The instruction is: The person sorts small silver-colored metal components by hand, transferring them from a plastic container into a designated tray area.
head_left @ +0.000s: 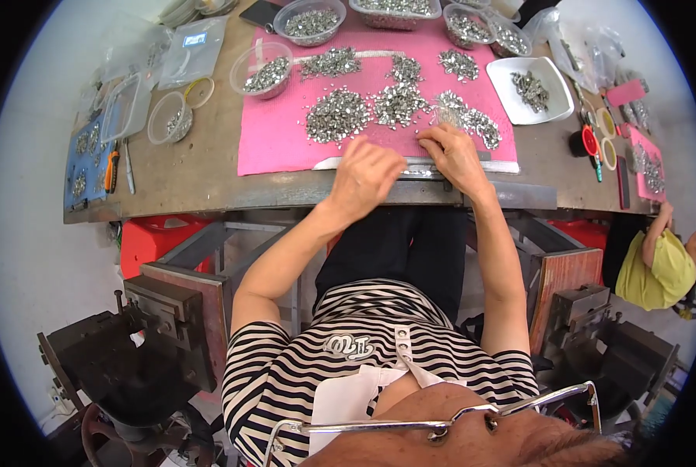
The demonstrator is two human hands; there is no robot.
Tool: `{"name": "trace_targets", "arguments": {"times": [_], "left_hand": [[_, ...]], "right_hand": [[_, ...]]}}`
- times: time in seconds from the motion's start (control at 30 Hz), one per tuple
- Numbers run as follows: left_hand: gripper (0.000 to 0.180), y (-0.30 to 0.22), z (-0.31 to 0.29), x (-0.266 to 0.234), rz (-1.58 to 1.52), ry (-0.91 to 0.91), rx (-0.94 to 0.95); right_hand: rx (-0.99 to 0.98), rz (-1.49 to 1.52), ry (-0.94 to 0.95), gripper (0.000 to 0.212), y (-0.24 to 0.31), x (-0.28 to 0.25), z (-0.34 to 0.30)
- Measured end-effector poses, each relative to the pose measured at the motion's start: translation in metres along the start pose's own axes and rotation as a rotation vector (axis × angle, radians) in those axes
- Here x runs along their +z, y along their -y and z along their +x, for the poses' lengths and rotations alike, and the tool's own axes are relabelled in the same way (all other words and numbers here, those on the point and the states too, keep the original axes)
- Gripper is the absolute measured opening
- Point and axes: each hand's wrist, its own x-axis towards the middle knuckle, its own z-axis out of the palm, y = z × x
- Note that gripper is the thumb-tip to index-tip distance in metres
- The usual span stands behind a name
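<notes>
Over the near edge of a pink mat (270, 148), my left hand (363, 177) is curled with its fingertips drawn together. Whatever it may hold is too small or hidden to make out. My right hand (455, 156) is beside it, thumb and fingers pinched, and its grip is equally unclear. Below the hands a metal strip (422, 169) lies along the bench edge. Just beyond my left hand is a large pile of small silver metal pieces (337, 115). Another silver pile (398, 105) sits between the hands, and a scattered one (480, 126) lies beyond my right hand.
Clear tubs of silver pieces (311, 23) line the back, and a white dish (523, 109) stands right. Pliers (112, 170) and a blue mat (85, 148) lie left. Machines (134, 350) flank me below the bench. Another person (659, 265) sits at far right.
</notes>
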Motion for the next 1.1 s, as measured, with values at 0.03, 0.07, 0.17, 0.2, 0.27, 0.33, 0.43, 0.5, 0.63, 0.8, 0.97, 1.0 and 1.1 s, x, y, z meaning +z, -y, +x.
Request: {"name": "trace_targets", "arguments": {"times": [0.03, 0.07, 0.17, 0.2, 0.27, 0.33, 0.43, 0.5, 0.63, 0.8, 0.97, 1.0, 1.1], "left_hand": [[0.015, 0.010, 0.005, -0.002, 0.029, 0.002, -0.085], [0.015, 0.018, 0.010, -0.003, 0.058, 0.003, -0.171], [0.013, 0.045, 0.029, 0.005, 0.233, -0.042, -0.159], [0.013, 0.050, 0.031, 0.007, 0.233, -0.043, -0.159], [0.012, 0.058, 0.033, 0.012, 0.260, 0.024, -0.162], [0.012, 0.061, 0.033, 0.013, 0.247, 0.019, -0.158], [0.010, 0.064, 0.033, 0.016, 0.228, 0.015, -0.165], [0.009, 0.063, 0.031, 0.015, 0.215, 0.009, -0.162], [0.008, 0.056, 0.030, 0.010, 0.122, -0.008, -0.173], [0.007, 0.047, 0.023, 0.010, -0.002, 0.108, -0.200], [0.010, 0.047, 0.018, 0.012, 0.052, 0.123, -0.182], [0.010, 0.047, 0.017, 0.013, 0.061, 0.107, -0.185], [0.009, 0.040, 0.017, 0.012, 0.153, 0.064, -0.224]], "right_hand": [[-0.003, 0.016, 0.005, 0.010, 0.000, 0.001, 0.000], [-0.004, 0.017, 0.005, 0.010, 0.001, 0.002, 0.000], [-0.050, -0.019, 0.011, 0.008, 0.003, 0.002, -0.001], [-0.075, -0.071, 0.028, 0.009, 0.004, 0.000, -0.001], [-0.093, -0.126, 0.043, 0.009, 0.003, -0.002, -0.002], [-0.114, -0.118, 0.013, 0.009, 0.003, 0.000, -0.003], [0.016, 0.116, -0.001, 0.010, 0.010, -0.004, -0.010], [0.041, 0.173, 0.008, 0.008, 0.021, -0.008, -0.018], [-0.032, 0.230, -0.026, 0.008, 0.030, -0.002, -0.035], [-0.089, 0.212, -0.097, 0.010, 0.026, 0.009, -0.043], [-0.179, 0.095, -0.141, 0.011, 0.030, 0.014, -0.043], [-0.183, 0.095, -0.142, 0.011, 0.031, 0.014, -0.044], [-0.304, -0.033, -0.178, 0.014, 0.031, 0.011, -0.044]]}}
